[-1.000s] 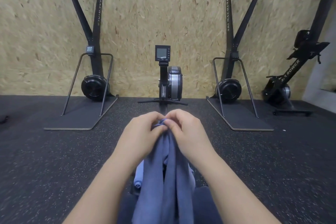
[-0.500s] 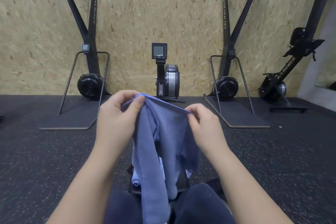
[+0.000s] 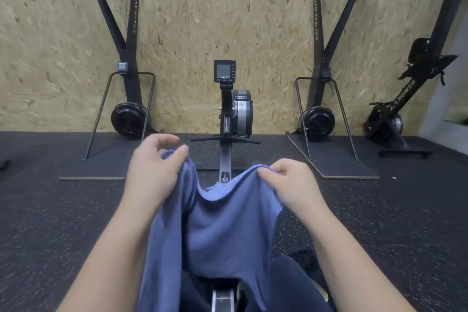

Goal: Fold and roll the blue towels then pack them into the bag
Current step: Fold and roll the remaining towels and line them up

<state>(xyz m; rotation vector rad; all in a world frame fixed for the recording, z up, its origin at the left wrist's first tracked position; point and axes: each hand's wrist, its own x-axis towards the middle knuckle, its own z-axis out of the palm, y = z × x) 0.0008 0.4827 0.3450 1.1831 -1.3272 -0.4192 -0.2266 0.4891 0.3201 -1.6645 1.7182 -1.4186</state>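
A blue towel hangs in front of me over my lap, held up by its top edge. My left hand pinches the towel's upper left corner between thumb and fingers. My right hand grips the upper right part of the edge. The edge sags between the two hands. The towel's lower part drapes down over my dark trousers. No bag is in view.
A rowing machine stands straight ahead, its rail running toward me and under my legs. Ski machines on platforms stand at left and right against the chipboard wall. Another rower leans at far right. The floor is black rubber.
My hands were together on a bunched towel; they have moved apart, spreading its top edge open sideways.
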